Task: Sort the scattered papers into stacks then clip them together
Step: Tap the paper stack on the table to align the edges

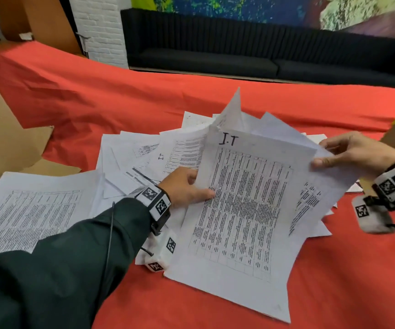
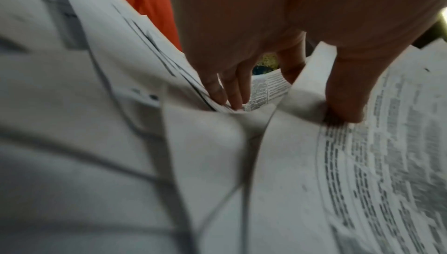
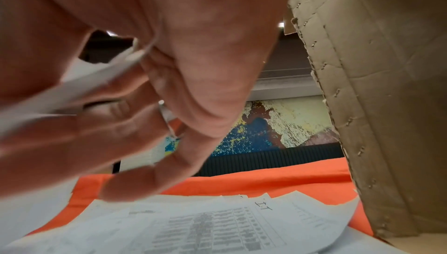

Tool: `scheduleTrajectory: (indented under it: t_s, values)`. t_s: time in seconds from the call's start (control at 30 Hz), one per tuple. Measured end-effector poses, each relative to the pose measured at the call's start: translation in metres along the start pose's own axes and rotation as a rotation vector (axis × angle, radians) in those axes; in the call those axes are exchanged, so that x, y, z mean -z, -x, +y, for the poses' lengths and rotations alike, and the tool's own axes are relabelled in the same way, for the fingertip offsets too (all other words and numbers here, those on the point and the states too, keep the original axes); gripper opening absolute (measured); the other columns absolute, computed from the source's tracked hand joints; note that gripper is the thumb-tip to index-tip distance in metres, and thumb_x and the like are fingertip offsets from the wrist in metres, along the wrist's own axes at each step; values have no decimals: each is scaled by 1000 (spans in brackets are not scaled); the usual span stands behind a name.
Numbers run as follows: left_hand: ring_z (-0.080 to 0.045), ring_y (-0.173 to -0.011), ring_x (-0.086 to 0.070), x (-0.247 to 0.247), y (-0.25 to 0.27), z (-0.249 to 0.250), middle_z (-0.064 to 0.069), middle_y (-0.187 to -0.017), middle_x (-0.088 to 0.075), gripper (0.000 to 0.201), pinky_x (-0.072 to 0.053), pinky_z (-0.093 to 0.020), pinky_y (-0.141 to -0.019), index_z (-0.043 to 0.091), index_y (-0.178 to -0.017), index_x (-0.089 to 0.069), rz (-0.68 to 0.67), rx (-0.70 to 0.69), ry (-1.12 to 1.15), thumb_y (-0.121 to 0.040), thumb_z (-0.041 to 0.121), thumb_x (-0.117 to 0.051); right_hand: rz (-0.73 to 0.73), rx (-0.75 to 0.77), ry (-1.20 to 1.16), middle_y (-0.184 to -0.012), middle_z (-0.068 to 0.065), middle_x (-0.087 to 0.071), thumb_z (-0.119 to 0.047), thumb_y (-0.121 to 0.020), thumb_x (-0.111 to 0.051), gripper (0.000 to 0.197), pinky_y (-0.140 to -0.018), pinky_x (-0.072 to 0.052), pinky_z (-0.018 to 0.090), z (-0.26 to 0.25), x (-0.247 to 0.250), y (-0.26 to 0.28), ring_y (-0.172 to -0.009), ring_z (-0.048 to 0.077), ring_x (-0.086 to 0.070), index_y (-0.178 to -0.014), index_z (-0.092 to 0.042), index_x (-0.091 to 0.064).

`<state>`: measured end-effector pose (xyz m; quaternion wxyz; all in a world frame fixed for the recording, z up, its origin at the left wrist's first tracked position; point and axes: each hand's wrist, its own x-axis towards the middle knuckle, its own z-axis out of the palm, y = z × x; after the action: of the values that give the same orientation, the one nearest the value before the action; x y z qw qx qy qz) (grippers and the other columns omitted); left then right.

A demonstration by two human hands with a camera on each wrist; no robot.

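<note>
Holding a printed sheet (image 1: 241,210) marked "I.T" up off the pile, we've got both hands on it: our left hand (image 1: 187,186) grips its left edge, thumb on the printed face and fingers tucked behind, while our right hand (image 1: 355,153) pinches the upper right corner between thumb and fingers. That sheet tilts toward us, its lower edge down on the red cloth (image 1: 334,293) covering the surface, its top corner folded upward. Behind and beneath it the scattered papers (image 1: 144,150) lie fanned out in an overlapping heap, another "I.T" page showing among them. Over on the left sits a separate flat stack (image 1: 32,210) of printed pages, just beside the heap. From the right wrist we see more loose pages (image 3: 217,229) lying under the hand, with a cardboard wall (image 3: 387,105) standing close on the right. Brown cardboard (image 1: 2,138) also edges the surface at far left
</note>
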<state>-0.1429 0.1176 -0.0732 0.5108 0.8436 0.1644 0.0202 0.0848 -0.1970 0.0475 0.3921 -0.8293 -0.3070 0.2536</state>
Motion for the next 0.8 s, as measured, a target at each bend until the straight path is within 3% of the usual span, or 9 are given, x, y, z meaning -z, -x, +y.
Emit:
scheduleTrajectory:
  t_s: [0.07, 0.2, 0.3, 0.37, 0.5, 0.6, 0.67, 0.73, 0.8]
  values:
    - [-16, -98, -75, -4, -1, 4, 7, -103, -80, 50, -59, -44, -96, 27, -106, -79, -10, 25, -128, -66, 57, -87, -21, -80, 54, -94, 19, -78, -49, -38, -102, 71, -68, -58, 34, 8, -7, -8, -75, 30, -70, -94, -12, -78]
    - [-13, -102, -69, -10, -7, 29, 10, -111, -76, 34, -54, -31, -91, 29, -113, -79, -10, -5, -296, -81, 39, -86, -16, -205, 227, -81, 4, -72, -62, -45, -95, 66, -59, -47, 31, 26, -27, -27, -68, 25, -60, -91, -19, -77]
    - [-14, -104, -64, -9, -21, 48, 10, -110, -69, 34, -46, -28, -85, 31, -114, -77, -35, -50, -421, -84, 47, -81, 10, -212, 367, -84, 0, -79, -46, -62, -94, 41, -72, -60, 36, 34, -39, -42, -79, 23, -74, -90, -21, -76]
    - [-14, -108, -61, -4, -36, 58, 10, -112, -65, 37, -48, -32, -92, 32, -114, -75, -144, -95, -472, -84, 55, -76, 46, -196, 418, -79, 1, -78, -29, -67, -95, 29, -76, -60, 38, 39, -44, -51, -78, 24, -74, -86, -19, -75]
    - [-15, -124, -54, 23, -91, 70, 4, -144, -56, 68, -44, -36, -102, 25, -135, -61, -78, -147, -530, -87, 73, -57, 70, -7, 415, -68, 3, -71, -15, -71, -88, 19, -64, -49, 36, 57, -42, -56, -67, 23, -64, -73, -13, -69]
    - [-23, -146, -42, 51, -142, 62, 0, -164, -35, 97, -35, -40, -115, 21, -158, -32, 35, -35, -517, -83, 73, -63, 97, 76, 271, -74, 0, -74, -3, -75, -84, 20, -65, -54, 32, 66, -33, -53, -68, 16, -66, -76, -18, -71]
    - [-26, -151, -36, 63, -165, 53, 1, -168, -27, 118, -31, -40, -120, 23, -162, -19, -20, 45, -563, -71, 71, -77, 103, 88, 190, -84, 9, -76, 4, -78, -82, 18, -69, -59, 33, 71, -29, -48, -74, 16, -72, -87, -10, -75]
    - [-27, -150, -37, 71, -180, 46, 2, -168, -29, 137, -30, -42, -122, 28, -162, -17, -115, 79, -537, -52, 68, -87, 97, 113, 80, -84, 14, -77, 10, -77, -81, 21, -69, -59, 22, 75, -26, -46, -73, 11, -74, -93, -2, -75]
    - [-28, -147, -41, 71, -186, 39, 0, -166, -33, 146, -32, -45, -122, 31, -160, -18, -210, 99, -536, -39, 65, -91, 92, 138, 24, -83, 3, -80, 14, -75, -79, 27, -68, -54, 12, 77, -24, -47, -71, 5, -73, -96, -2, -76]
